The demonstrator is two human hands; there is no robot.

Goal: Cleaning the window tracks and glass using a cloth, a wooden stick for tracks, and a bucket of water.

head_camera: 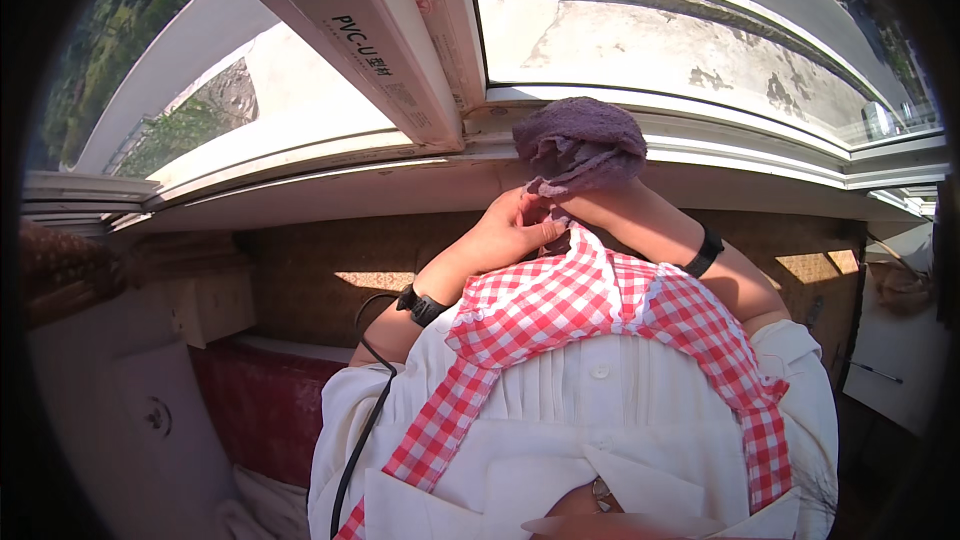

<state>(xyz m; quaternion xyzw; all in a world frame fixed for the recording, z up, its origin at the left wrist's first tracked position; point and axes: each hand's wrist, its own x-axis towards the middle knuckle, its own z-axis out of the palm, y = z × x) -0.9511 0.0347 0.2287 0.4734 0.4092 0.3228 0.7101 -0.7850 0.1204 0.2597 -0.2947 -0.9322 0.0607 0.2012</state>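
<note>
A purple terry cloth (581, 139) is bunched over my right hand (581, 204), close to the window sill. Only the wrist side of that hand shows; the cloth hides its fingers. Just below, my left hand (504, 229) has its thumb and fingers closed on a lower end of the same cloth, touching the right wrist. Part of this end is hidden behind the fingers. Both hands are in front of the red-and-white checked apron (532, 307), near its upper edge.
Ahead is a white PVC window frame (360, 45) with a sliding track (720, 139) and sill. Outside lies sunlit concrete. A black cable (367, 435) runs along my left side. At left are a dark red surface (262, 405) and a pale box (214, 304). A pen (876, 372) lies at right.
</note>
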